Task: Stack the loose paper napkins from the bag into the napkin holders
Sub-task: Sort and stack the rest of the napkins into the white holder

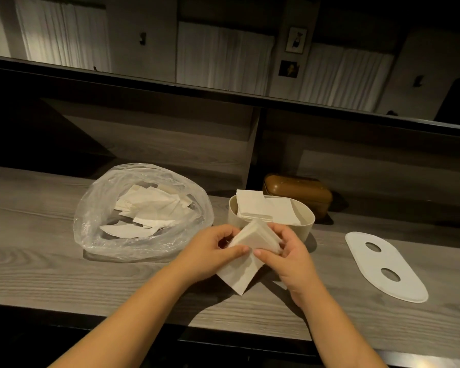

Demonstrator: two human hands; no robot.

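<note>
Squaring-up looked to be the step in hand: a small bundle of white folded paper napkins [252,241] was held just above the grey wood-grain table [50,266], near of the oval cream napkin holder [271,224], with one loose napkin [239,274] hanging from under it. The left hand [210,251] had its fingers curled round the bundle's left side, thumb laid across the near face; the right hand [287,251] pinched the right edge between thumb and curled fingers. The holder already carried two low stacks of napkins, apart from the bundle. More loose napkins lay jumbled in the clear plastic bag [143,211] to the left, so the task seemed partly done. The flat white oval lid with two holes [385,264] lay well to the right, and a brown rounded box [298,192] stood just behind the holder. The next move probably called for evening the bundle's edges, tucking in the dangling sheet, then lowering it flat onto a stack without spilling the top sheets.
</note>
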